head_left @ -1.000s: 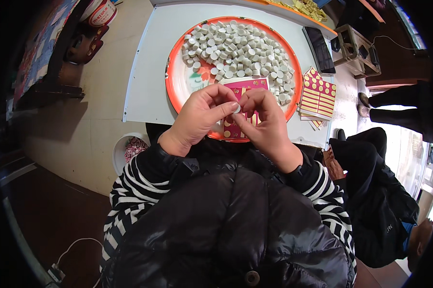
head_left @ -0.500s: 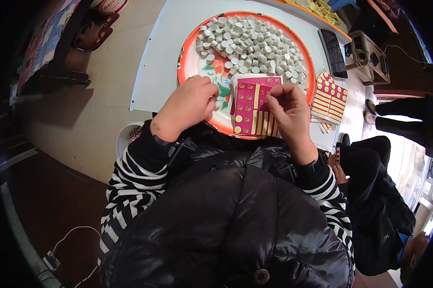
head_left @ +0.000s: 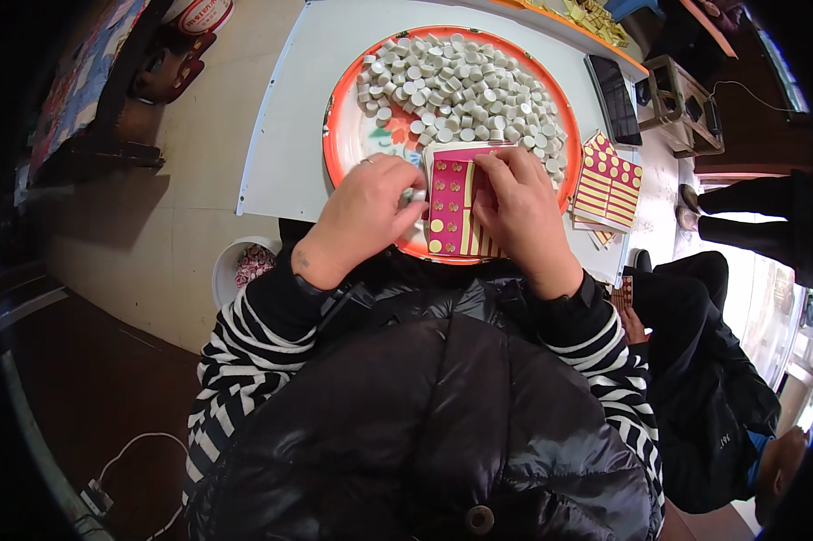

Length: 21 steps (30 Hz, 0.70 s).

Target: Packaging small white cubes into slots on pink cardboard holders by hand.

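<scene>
A round red-rimmed tray (head_left: pixel 333 117) with a painted floral middle holds a big heap of small white caps (head_left: pixel 465 86). On its near side lies a stack of magenta sticker sheets (head_left: pixel 448 194) with yellow dots and strips. Left of the stack, my left hand (head_left: pixel 370 206) is closed, with a small white cap (head_left: pixel 413 195) showing at its fingertips. My right hand (head_left: pixel 525 216) rests over the right part of the top sheet, thumb and fingers pinched together. Whatever is between those fingers is too small to make out.
More yellow-and-magenta sheets (head_left: pixel 607 189) lie right of the tray on the white table (head_left: pixel 276 135), near a dark flat device (head_left: pixel 616 99). A white bin (head_left: pixel 229 279) with scraps stands at the table's lower left. Another person (head_left: pixel 704 361) sits at the right.
My right hand has moved left and farther over the sheets. My left hand has shifted slightly right and down, closer to the stack. The whole view has shifted a little.
</scene>
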{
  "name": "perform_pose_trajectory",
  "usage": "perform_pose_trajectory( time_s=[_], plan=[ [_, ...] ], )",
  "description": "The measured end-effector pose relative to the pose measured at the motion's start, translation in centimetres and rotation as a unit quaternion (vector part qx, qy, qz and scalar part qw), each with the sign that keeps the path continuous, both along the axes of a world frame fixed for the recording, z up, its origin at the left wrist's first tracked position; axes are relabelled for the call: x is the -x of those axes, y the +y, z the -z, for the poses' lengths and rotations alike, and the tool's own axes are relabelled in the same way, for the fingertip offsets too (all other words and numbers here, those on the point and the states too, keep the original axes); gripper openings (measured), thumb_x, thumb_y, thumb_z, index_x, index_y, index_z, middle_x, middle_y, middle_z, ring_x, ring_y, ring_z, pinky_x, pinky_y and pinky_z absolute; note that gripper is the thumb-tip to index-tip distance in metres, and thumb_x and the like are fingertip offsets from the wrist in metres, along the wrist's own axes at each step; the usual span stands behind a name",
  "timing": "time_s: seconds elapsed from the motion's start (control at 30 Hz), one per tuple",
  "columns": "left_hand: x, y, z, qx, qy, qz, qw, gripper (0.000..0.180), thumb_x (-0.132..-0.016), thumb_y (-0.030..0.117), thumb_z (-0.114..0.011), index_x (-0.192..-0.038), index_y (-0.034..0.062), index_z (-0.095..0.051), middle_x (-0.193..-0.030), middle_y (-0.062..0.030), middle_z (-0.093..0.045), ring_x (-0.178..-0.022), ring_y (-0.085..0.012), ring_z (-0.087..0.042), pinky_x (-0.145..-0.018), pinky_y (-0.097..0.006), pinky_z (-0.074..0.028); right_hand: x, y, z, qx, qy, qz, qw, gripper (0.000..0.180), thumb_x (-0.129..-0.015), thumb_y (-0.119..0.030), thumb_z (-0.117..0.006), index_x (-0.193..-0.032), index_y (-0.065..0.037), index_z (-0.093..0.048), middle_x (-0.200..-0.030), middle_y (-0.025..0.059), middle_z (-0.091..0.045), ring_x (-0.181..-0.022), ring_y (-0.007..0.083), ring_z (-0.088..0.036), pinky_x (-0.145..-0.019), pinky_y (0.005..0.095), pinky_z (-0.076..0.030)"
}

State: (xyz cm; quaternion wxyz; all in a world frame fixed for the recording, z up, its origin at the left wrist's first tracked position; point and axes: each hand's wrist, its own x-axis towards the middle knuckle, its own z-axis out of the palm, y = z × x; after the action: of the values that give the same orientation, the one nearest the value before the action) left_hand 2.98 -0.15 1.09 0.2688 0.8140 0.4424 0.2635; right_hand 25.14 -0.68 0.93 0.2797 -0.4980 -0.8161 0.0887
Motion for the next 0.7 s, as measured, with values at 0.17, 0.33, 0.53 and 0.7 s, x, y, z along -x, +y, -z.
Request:
perform_pose_trajectory(
  time_s=[0.17,0.33,0.53,0.7],
  plan=[
    [-2.9,-0.2,-0.2,0.168,-0.190,-0.029,0.967,0.017,-0.082,0.000,-0.066,-0.099,-0.0009,-0.063,-0.088,-0.0109,-0.063,-0.075,-0.0194,-0.064,-0.067,-0.029,-0.052,-0.3,-0.5,0.2,-0.009,0.005,-0.012,1.000,0.040,-0.070,-0.001,-0.070,-0.109,-0.003,-0.061,-0.103,0.0139,-0.057,-0.093,0.0334,-0.057,-0.081,0.0410,-0.049],
    [-3.6,0.2,1.4,0.088,-0.170,-0.043,0.981,0.019,-0.083,0.000,-0.065,-0.102,-0.0009,-0.063,-0.086,-0.0091,-0.063,-0.072,-0.0162,-0.063,-0.066,-0.030,-0.051,-0.6,-0.8,0.3,-0.008,0.001,-0.028,1.000,0.036,-0.070,-0.001,-0.070,-0.105,-0.003,-0.061,-0.103,0.0146,-0.057,-0.095,0.0331,-0.056,-0.081,0.0412,-0.048],
    [-4.1,0.1,1.0,0.066,-0.162,-0.047,0.984,0.019,-0.083,-0.001,-0.064,-0.101,-0.0001,-0.062,-0.086,-0.0096,-0.062,-0.072,-0.0184,-0.062,-0.065,-0.030,-0.050,-0.3,-0.7,0.5,0.011,0.043,-0.002,0.999,0.025,-0.074,-0.002,-0.069,-0.097,-0.004,-0.062,-0.101,0.0127,-0.057,-0.094,0.0316,-0.056,-0.081,0.0413,-0.047],
    [-4.0,0.8,0.7,-0.078,-0.120,-0.064,0.988,0.017,-0.080,0.000,-0.062,-0.097,0.0002,-0.060,-0.085,-0.0145,-0.061,-0.078,-0.0310,-0.061,-0.070,-0.038,-0.050,-0.2,0.7,-0.1,-0.029,-0.023,0.019,0.999,0.020,-0.077,-0.004,-0.068,-0.096,-0.005,-0.062,-0.103,0.0102,-0.058,-0.091,0.0311,-0.056,-0.080,0.0408,-0.045]
  ],
)
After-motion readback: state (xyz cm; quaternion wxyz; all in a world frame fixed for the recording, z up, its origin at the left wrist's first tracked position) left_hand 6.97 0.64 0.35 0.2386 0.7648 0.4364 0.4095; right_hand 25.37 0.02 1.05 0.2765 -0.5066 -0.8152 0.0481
